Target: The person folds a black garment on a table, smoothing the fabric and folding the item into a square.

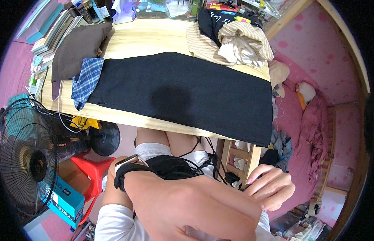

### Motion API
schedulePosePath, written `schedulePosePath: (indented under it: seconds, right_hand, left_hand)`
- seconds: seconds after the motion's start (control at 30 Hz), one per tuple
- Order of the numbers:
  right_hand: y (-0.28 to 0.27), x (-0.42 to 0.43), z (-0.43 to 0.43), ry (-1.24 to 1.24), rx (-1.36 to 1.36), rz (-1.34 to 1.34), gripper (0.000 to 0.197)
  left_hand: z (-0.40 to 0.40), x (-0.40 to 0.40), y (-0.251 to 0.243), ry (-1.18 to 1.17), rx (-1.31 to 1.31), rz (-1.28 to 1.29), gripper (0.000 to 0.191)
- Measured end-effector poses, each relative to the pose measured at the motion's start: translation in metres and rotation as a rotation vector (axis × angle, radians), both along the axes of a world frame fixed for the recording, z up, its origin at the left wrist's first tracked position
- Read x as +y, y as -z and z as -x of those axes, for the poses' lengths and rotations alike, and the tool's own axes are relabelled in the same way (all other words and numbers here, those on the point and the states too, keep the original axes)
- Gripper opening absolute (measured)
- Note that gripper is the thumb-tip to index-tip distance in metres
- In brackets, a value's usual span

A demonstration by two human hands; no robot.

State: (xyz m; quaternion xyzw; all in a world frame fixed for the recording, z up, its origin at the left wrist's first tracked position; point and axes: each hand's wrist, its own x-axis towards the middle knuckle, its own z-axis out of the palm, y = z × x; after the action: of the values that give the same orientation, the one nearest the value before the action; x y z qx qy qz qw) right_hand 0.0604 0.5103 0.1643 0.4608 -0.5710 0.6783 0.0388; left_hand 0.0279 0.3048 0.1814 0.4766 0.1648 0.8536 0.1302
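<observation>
A black garment [187, 87] lies flat and lengthwise across the wooden table [144, 36], its right end hanging over the table's edge. At its left end is a blue plaid cloth [88, 81]; I cannot tell whether the two are joined. My left hand [196, 205] is very close to the camera, a black band at its wrist, and its fingertips are hidden. Beyond it, my right hand [271, 188] is held up at the right with fingers bent, near a dark strap end. Whether either hand grips anything is unclear. Neither touches the black garment.
A brown folded cloth [80, 48] lies at the table's back left, beside stacked books [59, 30]. Striped and black clothes [241, 39] are heaped at the back right. A black fan [27, 156], a red stool [95, 171] and a blue box [66, 201] stand at left.
</observation>
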Motion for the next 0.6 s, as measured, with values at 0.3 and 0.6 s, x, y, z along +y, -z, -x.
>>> schedulePosePath:
  seconds: [0.3,0.6]
  right_hand:
    - [-0.004,-0.001,0.008,-0.051,0.036,-0.041,0.005]
    - [0.003,-0.003,0.008,-0.003,0.009,-0.089,0.006]
  left_hand:
    - [0.009,-0.017,-0.019,0.133,0.094,0.219,0.024]
    - [0.001,-0.011,-0.006,0.076,0.060,0.299,0.010]
